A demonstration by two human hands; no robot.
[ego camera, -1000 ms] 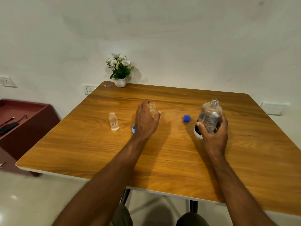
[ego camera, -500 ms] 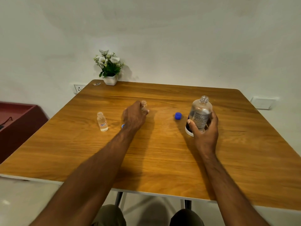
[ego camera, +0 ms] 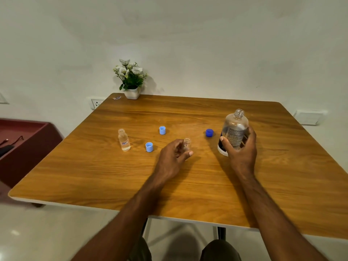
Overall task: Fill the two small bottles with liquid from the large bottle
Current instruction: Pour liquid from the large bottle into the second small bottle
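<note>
My right hand [ego camera: 242, 150] grips the large clear bottle [ego camera: 234, 131], uncapped and tilted slightly, low over the wooden table [ego camera: 188, 185] at the right. My left hand [ego camera: 174, 160] holds a small clear bottle [ego camera: 187, 143] near the table's middle; its open neck shows above my fingers. A second small bottle [ego camera: 124, 139] with clear liquid and a red label stands uncapped to the left. Two light blue caps [ego camera: 149, 147] [ego camera: 162, 130] and a dark blue cap [ego camera: 209, 133] lie on the table between the bottles.
A white pot of flowers [ego camera: 131, 80] stands at the table's far left edge. A dark red cabinet [ego camera: 24, 146] sits left of the table. Wall sockets [ego camera: 96, 103] are behind it. My knees show under the near edge.
My left hand has closed on the small bottle and drawn it nearer to me and rightward, uncovering both light blue caps. My right hand keeps its hold on the large bottle.
</note>
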